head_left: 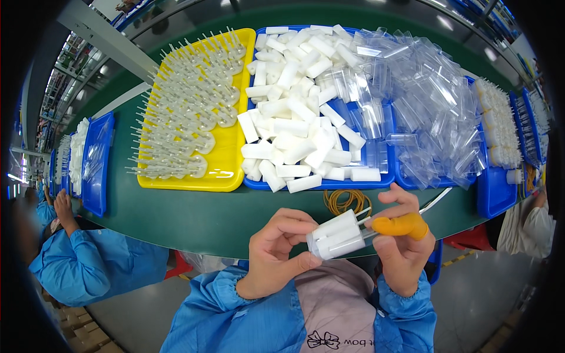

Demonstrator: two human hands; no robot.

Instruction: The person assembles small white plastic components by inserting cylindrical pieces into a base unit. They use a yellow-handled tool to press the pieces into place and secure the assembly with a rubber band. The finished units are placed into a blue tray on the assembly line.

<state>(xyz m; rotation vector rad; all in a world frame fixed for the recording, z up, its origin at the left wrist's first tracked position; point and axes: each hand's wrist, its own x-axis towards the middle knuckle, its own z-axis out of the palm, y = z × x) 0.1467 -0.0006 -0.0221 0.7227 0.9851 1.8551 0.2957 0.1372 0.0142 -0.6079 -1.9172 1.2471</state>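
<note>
Now the left hand (276, 250) is closed around a small bundle of white plastic tubes (336, 235), with thumb and fingers wrapped on its near end. The right hand (402, 247), with an orange finger cot (401, 226) on the index finger, pinches the far end, where thin stems stick out. So the bundle sits between both hands, above the table edge. Just beyond the grip lie yellow rubber bands (347, 200) on the green table (194, 217). Further behind stand a blue tray (376, 179) of loose white tubes, a yellow tray (226, 170) of clear pump parts, and a heap of clear caps (424, 100). I judge it best to keep the tubes parallel and their ends level, pressing firmly but without squeezing them.
</note>
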